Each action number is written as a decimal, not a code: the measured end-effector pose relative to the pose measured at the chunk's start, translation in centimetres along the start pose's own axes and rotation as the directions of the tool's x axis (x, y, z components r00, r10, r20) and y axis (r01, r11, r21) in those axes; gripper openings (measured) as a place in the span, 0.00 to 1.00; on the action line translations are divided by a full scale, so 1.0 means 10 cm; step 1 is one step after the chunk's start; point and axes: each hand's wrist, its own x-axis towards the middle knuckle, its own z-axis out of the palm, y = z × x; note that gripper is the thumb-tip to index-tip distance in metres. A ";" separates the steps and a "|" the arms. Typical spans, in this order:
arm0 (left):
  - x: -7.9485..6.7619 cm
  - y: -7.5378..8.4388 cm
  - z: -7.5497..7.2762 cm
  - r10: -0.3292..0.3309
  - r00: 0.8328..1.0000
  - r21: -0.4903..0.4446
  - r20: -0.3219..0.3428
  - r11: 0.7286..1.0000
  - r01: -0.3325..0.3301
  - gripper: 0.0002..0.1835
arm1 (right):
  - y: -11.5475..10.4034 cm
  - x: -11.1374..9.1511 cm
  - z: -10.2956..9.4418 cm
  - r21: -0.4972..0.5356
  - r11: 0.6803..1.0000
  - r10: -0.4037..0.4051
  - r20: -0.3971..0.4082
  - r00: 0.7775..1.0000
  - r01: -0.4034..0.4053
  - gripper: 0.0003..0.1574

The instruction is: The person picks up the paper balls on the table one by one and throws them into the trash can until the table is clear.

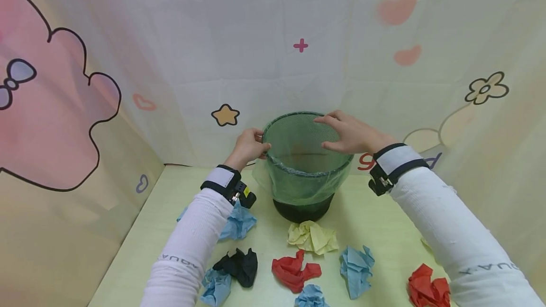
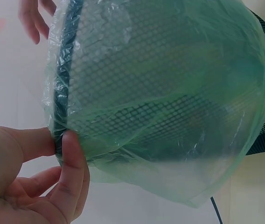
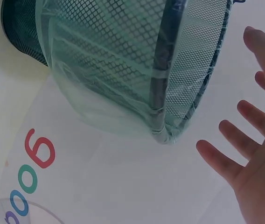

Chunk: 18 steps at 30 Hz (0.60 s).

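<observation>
A dark mesh wastebasket stands upright at the back of the table, lined with a thin green plastic bag folded over its rim. At the rim's left side, my left hand pinches rim and bag between thumb and fingers; the left wrist view shows this hand close up, with the bag hanging loosely down the outside. My right hand is over the right side of the opening in the head view. Its fingers are spread, and in the right wrist view this hand is apart from the rim, holding nothing.
Crumpled paper lies in front of the basket: a yellow ball, red balls, a black one and several blue ones. A printed cloth backdrop hangs close behind and to the left.
</observation>
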 end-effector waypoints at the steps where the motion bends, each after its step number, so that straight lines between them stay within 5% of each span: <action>1: 0.00 0.00 0.00 0.000 1.000 -0.001 -0.001 1.000 0.000 0.28 | 0.01 -0.01 0.00 -0.006 1.000 -0.001 -0.010 1.000 0.001 0.37; 18: 0.00 -0.01 0.00 -0.002 1.000 0.002 -0.004 1.000 0.002 0.28 | 0.35 -0.28 0.02 -0.001 0.993 0.114 -0.111 0.987 -0.115 0.29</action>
